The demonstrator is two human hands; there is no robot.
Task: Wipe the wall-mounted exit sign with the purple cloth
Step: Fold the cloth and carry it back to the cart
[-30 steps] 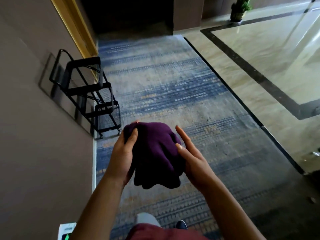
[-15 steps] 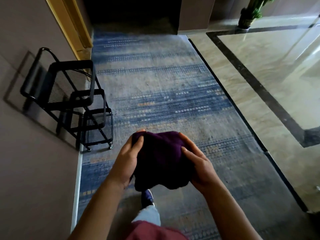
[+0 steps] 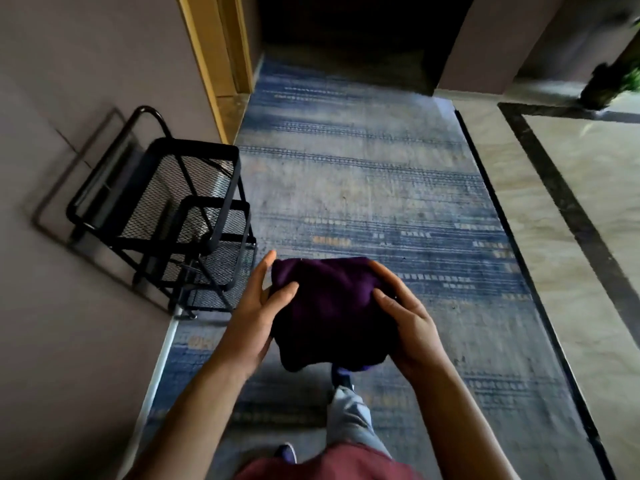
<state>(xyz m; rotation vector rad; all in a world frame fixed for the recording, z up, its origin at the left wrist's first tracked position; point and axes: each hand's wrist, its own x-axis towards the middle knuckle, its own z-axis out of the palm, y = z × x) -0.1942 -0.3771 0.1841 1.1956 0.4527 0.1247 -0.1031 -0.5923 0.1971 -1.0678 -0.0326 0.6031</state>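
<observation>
A folded purple cloth (image 3: pixel 332 310) sits bunched between both my hands at waist height above the carpet. My left hand (image 3: pixel 258 315) clasps its left side, thumb lying across the top. My right hand (image 3: pixel 407 318) grips the right side with fingers curled over the upper edge. The exit sign is nowhere in view.
A black wire-mesh trolley (image 3: pixel 180 216) stands against the left wall (image 3: pixel 69 306). A blue-grey patterned carpet (image 3: pixel 363 188) runs ahead to a dark doorway with a gold frame (image 3: pixel 214 57). Marble floor (image 3: pixel 571 220) lies to the right, a potted plant (image 3: pixel 609 84) at far right. My leg (image 3: pixel 349 417) steps forward.
I have walked forward along the corridor; the trolley is nearer and larger. Both hands have closed tighter onto the cloth, and the sign at the bottom left has left the view.
</observation>
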